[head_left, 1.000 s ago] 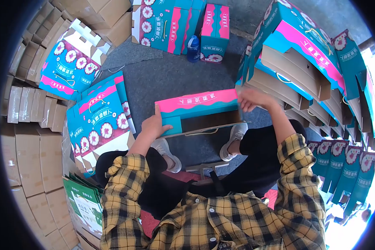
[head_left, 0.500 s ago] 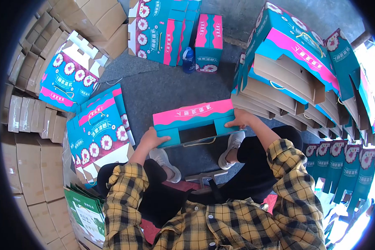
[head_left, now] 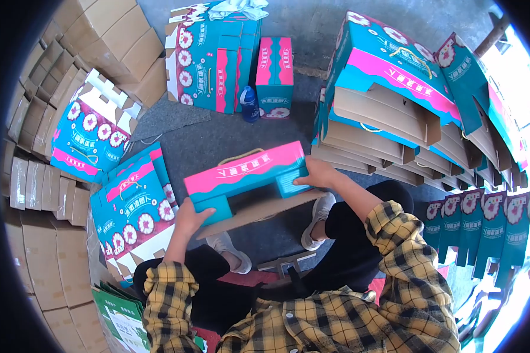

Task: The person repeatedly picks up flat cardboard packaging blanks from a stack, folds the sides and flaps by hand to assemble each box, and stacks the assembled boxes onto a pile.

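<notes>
A teal and pink cardboard box (head_left: pixel 247 167) hangs tilted between my hands above the floor, its right end higher in view. A rope handle lies along its far pink edge, and a dark opening shows on the side nearest me. My left hand (head_left: pixel 188 220) grips the left end, thumb on the teal flap. Round the right end my right hand (head_left: pixel 323 173) is closed, thumb on the other teal flap. The fingers under the box are partly hidden.
Flattened teal boxes (head_left: pixel 132 212) lie at the left beside stacked brown cartons (head_left: pixel 41 253). Open teal boxes (head_left: pixel 394 70) are piled at the right. A blue bottle (head_left: pixel 249 106) stands by an upright box (head_left: pixel 275 76) at the back. My shoes are below the held box.
Both hands have shifted left with the box. It has tilted, showing its rope handle on the far side and a brown flap on the near side. The whole view has also shifted.
</notes>
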Demonstrator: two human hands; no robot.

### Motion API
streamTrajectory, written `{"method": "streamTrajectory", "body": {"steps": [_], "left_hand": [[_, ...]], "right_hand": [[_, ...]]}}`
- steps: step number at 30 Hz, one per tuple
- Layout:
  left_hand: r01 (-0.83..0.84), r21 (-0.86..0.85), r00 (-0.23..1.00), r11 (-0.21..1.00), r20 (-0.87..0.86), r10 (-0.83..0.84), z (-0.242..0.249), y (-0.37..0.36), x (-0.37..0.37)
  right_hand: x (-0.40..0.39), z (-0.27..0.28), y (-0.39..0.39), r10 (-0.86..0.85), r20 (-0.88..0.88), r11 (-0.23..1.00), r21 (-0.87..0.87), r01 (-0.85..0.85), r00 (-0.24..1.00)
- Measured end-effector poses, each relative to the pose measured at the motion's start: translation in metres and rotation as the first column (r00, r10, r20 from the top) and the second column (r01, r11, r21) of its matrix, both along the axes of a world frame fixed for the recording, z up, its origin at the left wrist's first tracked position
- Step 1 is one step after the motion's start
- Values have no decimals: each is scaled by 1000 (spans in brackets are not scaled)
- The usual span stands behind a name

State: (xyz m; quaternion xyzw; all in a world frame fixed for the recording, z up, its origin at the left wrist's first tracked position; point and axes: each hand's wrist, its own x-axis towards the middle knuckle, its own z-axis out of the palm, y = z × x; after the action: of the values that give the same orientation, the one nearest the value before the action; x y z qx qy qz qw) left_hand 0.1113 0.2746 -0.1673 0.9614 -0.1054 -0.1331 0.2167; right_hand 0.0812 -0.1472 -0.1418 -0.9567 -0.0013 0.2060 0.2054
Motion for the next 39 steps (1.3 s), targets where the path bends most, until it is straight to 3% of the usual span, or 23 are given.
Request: {"method": "streamTrajectory", "body": {"steps": [2, 3, 4, 6, 7, 8, 10, 12, 14, 16, 18, 20, 21, 26, 29, 30, 32, 34, 39], "left_hand": [[-140, 36, 987, 990, 81, 137, 46, -5, -2], [-131, 31, 988, 991, 89, 128, 57, -8, -3], [-185, 8, 964, 983, 198, 180, 65, -10, -4], [-225, -24, 926, 974, 305, 222, 83, -17, -4], [-239, -149, 890, 959, 360, 278, 93, -23, -4], [-242, -273, 849, 931, 405, 340, 99, -29, -3], [-166, -374, 788, 913, 506, 350, 99, -41, 6], [67, -554, 631, 830, 668, 395, 107, -56, 22], [186, -585, 567, 789, 720, 400, 117, -79, 39], [242, -574, 504, 782, 763, 404, 127, -103, 53], [358, -604, 484, 712, 772, 412, 146, -145, 70], [467, -609, 448, 642, 788, 422, 177, -197, 77], [468, -599, 493, 649, 787, 371, 191, -219, 81], [542, -522, 548, 659, 814, 193, 246, -324, 94], [545, -475, 624, 690, 780, 45, 244, -370, 109], [543, -461, 659, 702, 752, -17, 241, -382, 112], [543, -539, 716, 644, 698, -20, 236, -402, 120], [573, -654, 769, 493, 637, -49, 236, -416, 121], [529, -644, 754, 553, 655, 42, 234, -440, 118]], "right_hand": [[5, 20, 9, -31, 121, 999, 35, 27, 992], [7, 30, 13, -68, 165, 997, 52, 61, 984], [8, 41, 16, -76, 173, 996, 50, 68, 982], [7, 63, 18, -153, 523, 984, 164, 77, 839], [7, 73, 17, -149, 659, 986, 152, 63, 737], [8, 85, 14, -154, 663, 986, 150, 72, 732], [6, 115, 9, -199, 768, 979, 181, 93, 609], [1, 141, 2, -208, 831, 978, 180, 104, 516], [-7, 162, -17, -143, 969, 988, 127, 90, 200], [-20, 181, -38, -159, 976, 980, 137, 146, 150], [-35, 200, -60, -168, 986, 956, 162, 246, 1], [-50, 214, -87, -260, 965, 900, 257, 352, -39], [-54, 218, -106, -276, 957, 896, 290, 337, -90], [-75, 232, -181, -357, 931, 810, 352, 469, -81], [-79, 229, -220, -426, 899, 682, 246, 689, 101], [-78, 228, -227, -426, 900, 675, 246, 695, 94], [-79, 227, -241, -412, 893, 611, 122, 782, 182], [-82, 230, -242, -448, 874, 590, 130, 797, 188], [-79, 226, -245, -328, 941, 560, 124, 819, 82]]}}
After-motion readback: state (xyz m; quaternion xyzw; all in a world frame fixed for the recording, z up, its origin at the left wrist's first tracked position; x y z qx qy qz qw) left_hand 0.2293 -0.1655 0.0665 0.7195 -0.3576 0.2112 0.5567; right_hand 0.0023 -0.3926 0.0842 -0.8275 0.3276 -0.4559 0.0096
